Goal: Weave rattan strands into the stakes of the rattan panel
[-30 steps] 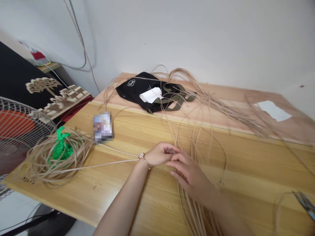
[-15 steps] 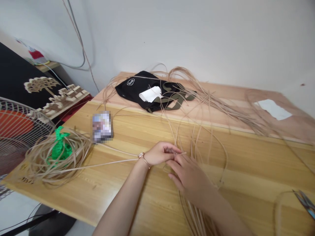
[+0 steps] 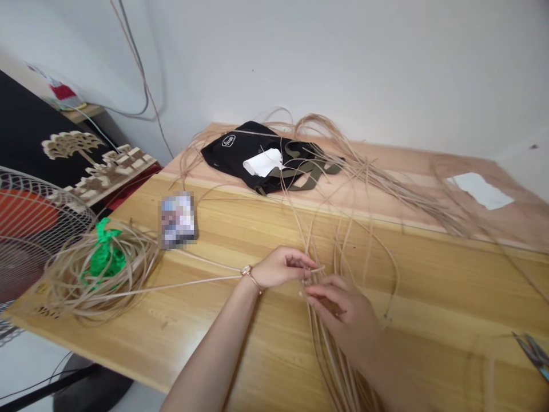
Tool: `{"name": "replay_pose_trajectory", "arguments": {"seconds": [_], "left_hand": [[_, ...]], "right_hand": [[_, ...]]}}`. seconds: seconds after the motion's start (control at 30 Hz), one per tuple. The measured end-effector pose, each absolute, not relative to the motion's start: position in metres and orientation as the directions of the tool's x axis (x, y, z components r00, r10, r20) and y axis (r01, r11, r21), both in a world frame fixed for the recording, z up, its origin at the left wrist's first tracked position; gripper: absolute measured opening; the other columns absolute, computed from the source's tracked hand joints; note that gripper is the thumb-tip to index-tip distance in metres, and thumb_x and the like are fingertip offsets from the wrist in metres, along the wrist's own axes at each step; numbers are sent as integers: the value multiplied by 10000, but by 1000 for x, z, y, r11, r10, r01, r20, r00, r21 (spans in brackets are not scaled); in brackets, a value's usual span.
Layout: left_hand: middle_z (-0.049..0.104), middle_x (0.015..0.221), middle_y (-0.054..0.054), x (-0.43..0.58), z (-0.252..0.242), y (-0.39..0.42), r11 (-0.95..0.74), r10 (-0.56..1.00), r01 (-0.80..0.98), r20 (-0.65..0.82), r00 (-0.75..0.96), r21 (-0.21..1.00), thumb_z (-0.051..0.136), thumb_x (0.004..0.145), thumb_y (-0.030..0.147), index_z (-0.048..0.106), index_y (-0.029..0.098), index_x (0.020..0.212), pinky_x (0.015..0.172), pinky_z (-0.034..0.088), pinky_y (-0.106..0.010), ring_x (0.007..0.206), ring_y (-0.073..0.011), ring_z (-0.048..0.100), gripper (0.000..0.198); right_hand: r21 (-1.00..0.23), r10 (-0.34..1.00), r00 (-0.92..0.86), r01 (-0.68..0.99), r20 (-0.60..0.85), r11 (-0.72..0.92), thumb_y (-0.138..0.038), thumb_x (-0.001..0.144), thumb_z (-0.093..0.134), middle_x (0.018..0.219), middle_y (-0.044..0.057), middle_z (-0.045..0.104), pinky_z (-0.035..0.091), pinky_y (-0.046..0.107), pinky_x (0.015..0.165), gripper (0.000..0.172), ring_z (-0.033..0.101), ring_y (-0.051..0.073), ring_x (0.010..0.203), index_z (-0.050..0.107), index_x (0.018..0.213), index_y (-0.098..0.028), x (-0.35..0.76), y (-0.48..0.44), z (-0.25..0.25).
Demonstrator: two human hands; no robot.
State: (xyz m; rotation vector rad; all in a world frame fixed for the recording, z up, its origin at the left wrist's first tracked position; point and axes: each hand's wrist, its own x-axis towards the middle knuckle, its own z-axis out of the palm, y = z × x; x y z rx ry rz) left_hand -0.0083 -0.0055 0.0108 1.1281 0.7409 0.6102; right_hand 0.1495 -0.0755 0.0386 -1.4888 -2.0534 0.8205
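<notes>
My left hand [image 3: 281, 268], with a bracelet at the wrist, rests on the wooden table [image 3: 240, 343] and pinches a thin rattan strand [image 3: 318, 269] between thumb and fingers. My right hand [image 3: 343, 312] lies just to its right, fingers curled over a bundle of rattan strands [image 3: 338, 372] that runs toward me. Several loose strands [image 3: 343, 240] fan away from both hands toward the far side of the table. One long strand [image 3: 189, 283] leads left from my left wrist.
A coil of rattan [image 3: 86, 274] with a green tie [image 3: 105, 254] lies at the table's left end. A black bag [image 3: 253, 154] with white paper sits at the back. A blurred card [image 3: 178, 220], a white sheet [image 3: 480, 190], scissors [image 3: 534, 355] at right, a fan [image 3: 30, 223] at left.
My right hand has drawn back a little toward me and curled tighter on the strands. My left hand has stayed in place, still pinching.
</notes>
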Motion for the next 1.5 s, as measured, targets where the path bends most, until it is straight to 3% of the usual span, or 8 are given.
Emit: {"name": "replay_pose_trajectory", "arguments": {"seconds": [0.23,0.5,0.97,1.3,1.5], "left_hand": [[630,762,-59,-9,8,-5,329,749,-101,-194,634,939,652,631,211,614,89,858,662,425,-214,658,-89,552,260],[611,737,-50,-10,7,-4,315,740,-107,-174,650,943,652,635,215,609,88,834,639,420,-210,637,-82,532,241],[581,660,-24,-6,16,-7,296,776,-41,-215,593,954,614,665,277,606,87,733,585,381,-189,599,-72,492,202],[498,619,3,-3,10,-6,171,776,3,-136,616,985,553,708,339,556,89,712,553,336,-180,579,-63,424,251],[459,604,17,-4,8,-6,140,776,15,-120,619,990,529,722,356,543,93,715,540,311,-178,568,-60,391,263]], "right_hand": [[-895,988,-82,439,-130,-81,-321,713,555,729,19,538,370,234,522,155,492,121,602,652,721,-200,152,-70,31],[-851,970,27,474,-243,-227,-331,678,560,617,3,525,341,238,527,181,450,117,558,630,623,-173,155,-61,32],[-799,968,-13,567,-251,-200,-314,654,558,611,15,578,347,240,528,169,474,126,555,648,626,-173,153,-49,45],[-772,975,-19,615,-220,-162,-347,652,571,606,17,557,337,247,514,188,465,128,545,636,619,-174,148,-48,42],[-784,976,-26,599,-218,-160,-372,690,548,647,0,593,373,240,496,223,494,126,541,621,819,-206,153,-49,46]]}}
